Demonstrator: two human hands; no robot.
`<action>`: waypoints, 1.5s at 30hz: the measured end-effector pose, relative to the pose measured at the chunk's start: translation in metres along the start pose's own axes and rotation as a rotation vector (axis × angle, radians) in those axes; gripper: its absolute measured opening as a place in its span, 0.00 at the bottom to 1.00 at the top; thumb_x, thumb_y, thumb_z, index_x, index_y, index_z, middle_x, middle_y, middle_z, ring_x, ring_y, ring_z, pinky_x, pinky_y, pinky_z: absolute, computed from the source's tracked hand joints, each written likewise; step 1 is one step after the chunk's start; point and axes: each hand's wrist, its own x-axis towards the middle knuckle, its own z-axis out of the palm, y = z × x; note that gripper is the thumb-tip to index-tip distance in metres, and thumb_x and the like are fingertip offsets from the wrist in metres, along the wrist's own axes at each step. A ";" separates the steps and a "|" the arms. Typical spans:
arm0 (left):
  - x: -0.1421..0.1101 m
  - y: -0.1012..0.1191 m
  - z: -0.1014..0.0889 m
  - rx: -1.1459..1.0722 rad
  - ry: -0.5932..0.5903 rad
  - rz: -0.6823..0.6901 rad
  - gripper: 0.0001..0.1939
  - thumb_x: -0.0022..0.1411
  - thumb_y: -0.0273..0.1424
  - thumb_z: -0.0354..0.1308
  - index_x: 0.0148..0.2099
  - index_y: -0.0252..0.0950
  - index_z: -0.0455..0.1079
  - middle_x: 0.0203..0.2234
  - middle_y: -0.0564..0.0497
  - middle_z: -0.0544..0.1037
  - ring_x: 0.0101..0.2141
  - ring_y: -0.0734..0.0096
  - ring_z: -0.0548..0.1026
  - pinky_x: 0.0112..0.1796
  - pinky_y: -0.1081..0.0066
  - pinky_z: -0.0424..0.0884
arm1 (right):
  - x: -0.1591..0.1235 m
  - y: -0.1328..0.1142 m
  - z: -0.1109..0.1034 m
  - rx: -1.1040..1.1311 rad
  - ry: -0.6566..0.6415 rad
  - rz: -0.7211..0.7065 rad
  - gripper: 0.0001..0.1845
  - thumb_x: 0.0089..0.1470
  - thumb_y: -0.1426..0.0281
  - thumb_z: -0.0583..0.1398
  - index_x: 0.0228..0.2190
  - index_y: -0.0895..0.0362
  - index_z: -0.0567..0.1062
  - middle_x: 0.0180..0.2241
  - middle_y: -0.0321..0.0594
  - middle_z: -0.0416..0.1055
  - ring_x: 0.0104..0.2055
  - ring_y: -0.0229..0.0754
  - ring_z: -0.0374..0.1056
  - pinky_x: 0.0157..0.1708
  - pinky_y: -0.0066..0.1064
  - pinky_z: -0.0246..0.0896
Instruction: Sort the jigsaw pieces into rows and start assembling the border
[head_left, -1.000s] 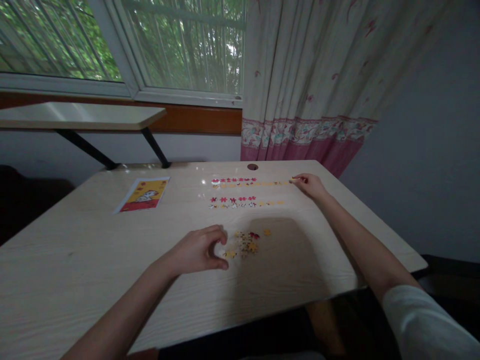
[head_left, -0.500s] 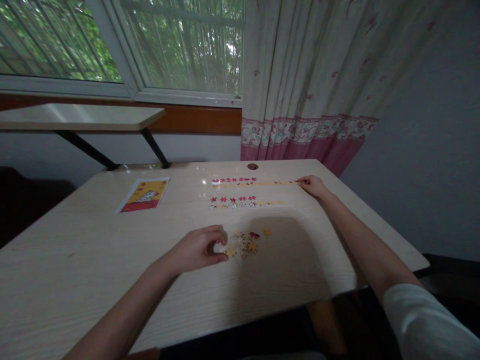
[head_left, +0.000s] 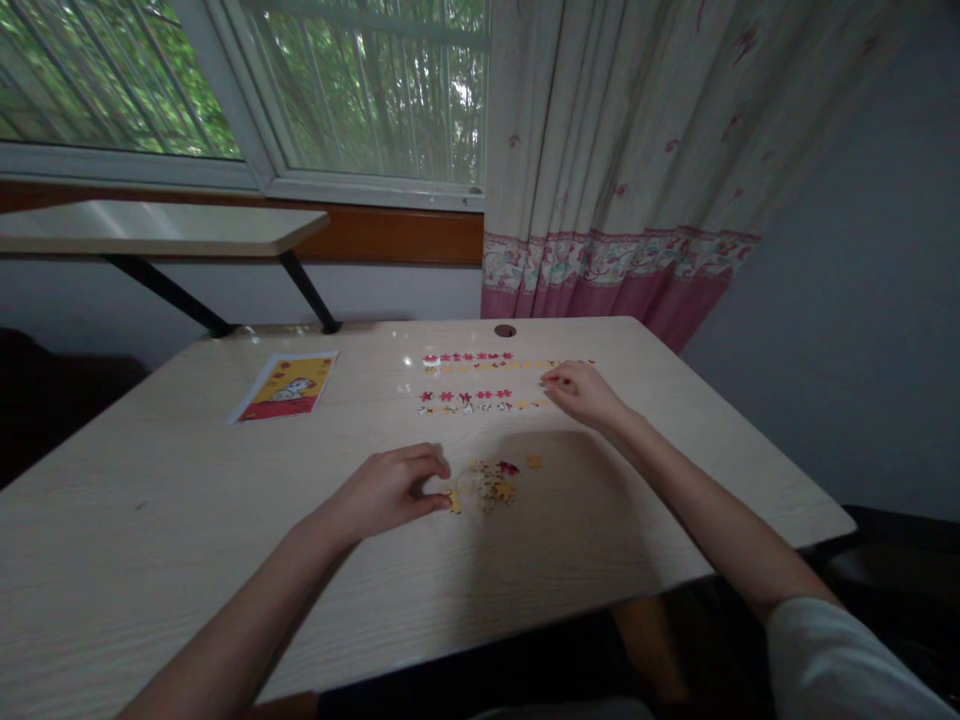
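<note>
- The left hand (head_left: 397,490) is half curled, with a small gap between thumb and fingers; its thumb is at a yellow piece (head_left: 454,501), touching or just beside it, and the low, sideways pose seems to suit small flat things
- The right hand (head_left: 581,393) is bent narrow, fingertips drawn close together, over the counter (head_left: 187,520) farther off than the left; I cannot tell whether anything is pinched there
- Just right of the left hand lies a loose pile (head_left: 491,487) of small puzzle pieces, mostly pale and yellow, with a dark red piece (head_left: 508,467) at its far side; it probably sits there to be within easy reach of both hands
- A lone yellow piece (head_left: 534,461) lies apart, between the pile and the right hand
- Left of the right hand run a far red row (head_left: 468,357), a long yellow row (head_left: 526,365), a nearer red row (head_left: 465,397) and a white and yellow row (head_left: 466,408), likely spread singly so each shows
- Beyond the left hand, to its left, a picture card (head_left: 289,387) lies face up, probably kept aside to stay visible
</note>
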 end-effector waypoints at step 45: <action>0.022 0.017 0.024 -1.089 0.374 -0.457 0.15 0.49 0.36 0.62 0.36 0.30 0.73 0.27 0.46 0.78 0.24 0.75 0.71 0.24 0.76 0.65 | -0.037 -0.126 0.045 0.101 0.153 -0.221 0.15 0.51 0.56 0.58 0.32 0.55 0.74 0.30 0.37 0.75 0.32 0.38 0.67 0.38 0.32 0.54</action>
